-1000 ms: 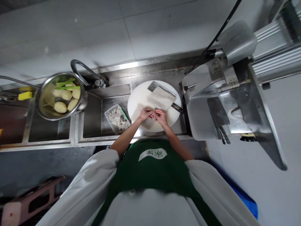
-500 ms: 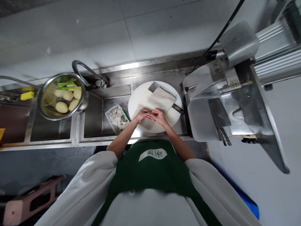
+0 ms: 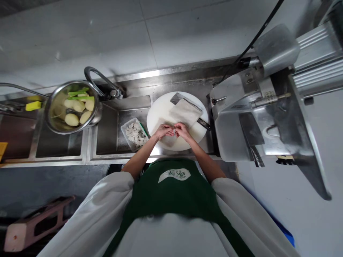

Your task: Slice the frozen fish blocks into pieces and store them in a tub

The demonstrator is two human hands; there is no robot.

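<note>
Your left hand point(image 3: 163, 131) and right hand point(image 3: 182, 131) pinch a small pale piece point(image 3: 174, 131) between their fingers point(image 3: 169, 132), over the round white board point(image 3: 154, 115). A loose pinch could drop it; your left forearm point(image 3: 142, 154), close beside the tub point(image 3: 125, 137) of pale chunks point(image 3: 134, 134), could knock it, swinging outward.

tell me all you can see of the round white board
The round white board looks like smooth plastic and lies flat between the plastic tub and the metal machine. A pale cloth and a cleaver, handle crossing its right edge, lie on it. The left hand and right hand are over its near half; contact is unclear.
</note>
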